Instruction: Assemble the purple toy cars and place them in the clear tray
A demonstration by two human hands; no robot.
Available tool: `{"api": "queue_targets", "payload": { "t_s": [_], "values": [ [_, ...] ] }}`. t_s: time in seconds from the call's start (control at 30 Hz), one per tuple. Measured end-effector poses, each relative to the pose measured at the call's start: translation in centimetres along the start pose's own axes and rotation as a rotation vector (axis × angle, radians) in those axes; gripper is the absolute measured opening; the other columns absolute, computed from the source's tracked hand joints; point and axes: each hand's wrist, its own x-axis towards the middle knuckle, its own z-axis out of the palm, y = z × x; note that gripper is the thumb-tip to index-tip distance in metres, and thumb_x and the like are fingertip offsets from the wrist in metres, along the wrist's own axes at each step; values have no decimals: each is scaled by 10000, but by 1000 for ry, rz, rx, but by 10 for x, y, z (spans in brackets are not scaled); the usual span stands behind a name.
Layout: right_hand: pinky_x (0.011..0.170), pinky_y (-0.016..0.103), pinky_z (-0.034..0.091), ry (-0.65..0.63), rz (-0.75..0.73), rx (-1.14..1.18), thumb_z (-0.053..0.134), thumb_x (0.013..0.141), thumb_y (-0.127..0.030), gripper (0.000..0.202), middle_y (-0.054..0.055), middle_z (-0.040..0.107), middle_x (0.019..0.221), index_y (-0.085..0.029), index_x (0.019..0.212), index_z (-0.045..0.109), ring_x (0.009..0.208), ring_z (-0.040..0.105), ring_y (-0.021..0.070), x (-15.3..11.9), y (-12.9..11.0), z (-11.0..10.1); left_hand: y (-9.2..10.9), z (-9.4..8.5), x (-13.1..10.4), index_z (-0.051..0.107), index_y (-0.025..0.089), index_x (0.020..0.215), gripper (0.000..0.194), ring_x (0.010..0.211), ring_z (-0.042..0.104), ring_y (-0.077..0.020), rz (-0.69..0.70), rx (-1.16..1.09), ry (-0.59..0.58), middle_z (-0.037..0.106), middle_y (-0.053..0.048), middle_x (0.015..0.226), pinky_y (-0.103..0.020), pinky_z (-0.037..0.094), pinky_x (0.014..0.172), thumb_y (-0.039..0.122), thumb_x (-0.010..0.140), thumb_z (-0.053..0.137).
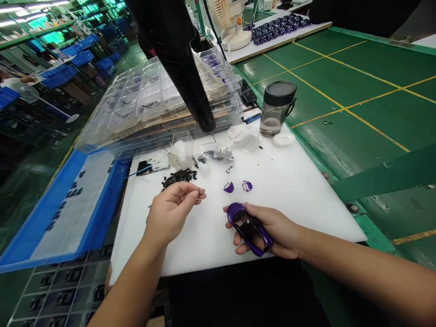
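Note:
My right hand (269, 225) is closed around a purple toy car body (250, 229) with a dark, open middle, held tilted over the white work board (289, 181). To its left, my left hand (175, 209) is raised with thumb and fingertips pinched together; whatever may be between them is too small to name. Two small purple car panels, a left one (229, 187) and a right one (247, 185), lie just beyond the car body. A pile of small black parts (179, 178) sits behind my left hand. Several tiny black pieces (229, 169) are scattered near the panels.
A black electric screwdriver (190, 72) hangs over the board. Behind it are stacked clear compartment trays (143, 104). A lidded bottle (276, 109) and a white oval case (283, 139) stand at the back right; a blue bin (91, 227) is at left. Plastic bags (218, 153) lie mid-board.

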Motion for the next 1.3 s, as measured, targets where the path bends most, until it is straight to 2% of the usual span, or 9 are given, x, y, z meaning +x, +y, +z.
{"api": "queue_targets", "payload": {
  "t_s": [0.1,0.23,0.5,0.6,0.8,0.97,1.07,1.23,1.3],
  "values": [
    [726,393,607,3,2,-3,427,990,-413,395,124,627,1061,-115,1188,594,768,677,203,0,0,0,-7,6,-8,640,172,938,127,883,641,-178,0,-37,-10,661,-58,986,-235,548,743,298,933,659],
    [725,390,604,23,1,-26,430,987,-419,407,128,626,1087,-110,1182,609,763,667,196,0,0,1,-20,12,-17,642,191,985,73,722,598,-123,28,-102,56,618,-4,812,-191,506,675,242,935,657],
    [760,398,598,64,31,-68,469,967,-449,403,139,659,971,-92,1039,643,764,658,199,-2,-1,4,-18,14,-35,727,181,1020,144,809,696,-189,12,-133,66,695,-63,899,-237,590,757,219,882,736],
    [741,400,603,63,13,-68,455,976,-417,374,131,651,1026,-96,1020,644,749,658,190,-3,-2,5,-18,16,-40,739,209,1008,114,810,703,-194,130,-22,90,691,-54,966,-246,606,734,206,895,723],
    [794,433,587,30,1,-83,444,979,-452,404,135,667,1012,-104,1037,640,776,671,201,-1,2,1,-19,26,-40,716,194,1009,161,875,679,-184,558,266,99,703,-33,950,-272,575,796,78,900,694],
    [703,337,583,40,1,-192,383,997,-490,456,128,692,781,-98,1058,609,649,690,188,-1,5,-1,-7,38,-38,640,105,1077,189,930,660,-199,820,460,-102,687,-91,1021,-310,544,840,-8,933,595],
    [576,253,547,49,-3,-203,365,1009,-470,432,113,691,738,-103,1088,578,559,678,169,-1,6,0,-5,43,-37,615,71,1117,204,939,650,-231,900,570,-147,673,-127,1045,-347,535,815,-16,942,557],
    [684,370,591,12,-48,-189,369,1017,-428,393,75,673,714,-110,1109,578,501,591,121,0,6,1,-11,45,-39,580,72,1200,258,991,632,-264,909,640,-199,651,-149,1104,-383,526,842,12,957,517],
    [668,352,588,8,-54,-204,377,1014,-430,387,75,673,725,-113,1090,585,487,567,108,0,5,1,-13,44,-39,558,76,1235,287,1023,615,-274,893,655,-240,639,-157,1130,-398,516,870,16,959,505]
  ]
}}
